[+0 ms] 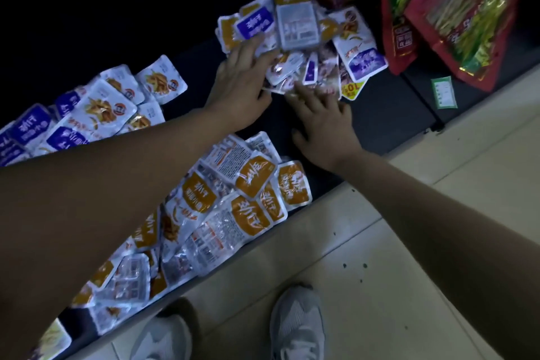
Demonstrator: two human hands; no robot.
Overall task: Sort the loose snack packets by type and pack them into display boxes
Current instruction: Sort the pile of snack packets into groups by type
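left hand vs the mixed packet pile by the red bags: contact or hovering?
Touching. Head view: the left hand lies spread on the mixed packet pile, fingers flat across its near packets, no gap showing.

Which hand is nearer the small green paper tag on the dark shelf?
Right. The right hand lies left of the small green paper tag, with its fingertips at the mixed pile of snack packets. The left hand is farther left, on that pile's other side.

shelf: far pile behind near pile | third pile left | large bags far right
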